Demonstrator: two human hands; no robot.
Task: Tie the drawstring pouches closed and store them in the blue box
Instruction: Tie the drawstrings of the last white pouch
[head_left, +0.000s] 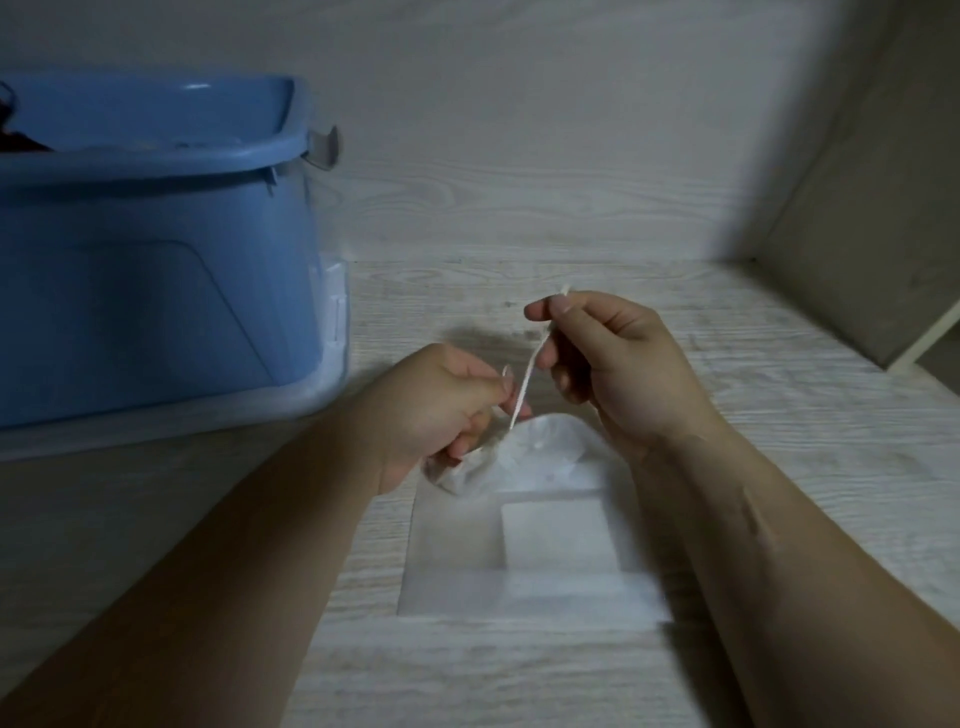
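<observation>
- White fabric drawstring pouch (457, 551) lies flat on pale wood-grain table (789, 415), mouth gathered, between both forearms.
- Left hand (436, 410) at gathered mouth, fingers curled, pinching one end of thin white drawstring (527, 379).
- Right hand (618, 358) raised above pouch, thumb and forefinger pinching other cord end; cord taut.
- Blue plastic box (156, 291), lid off, stands far left, apart from pouch.
</observation>
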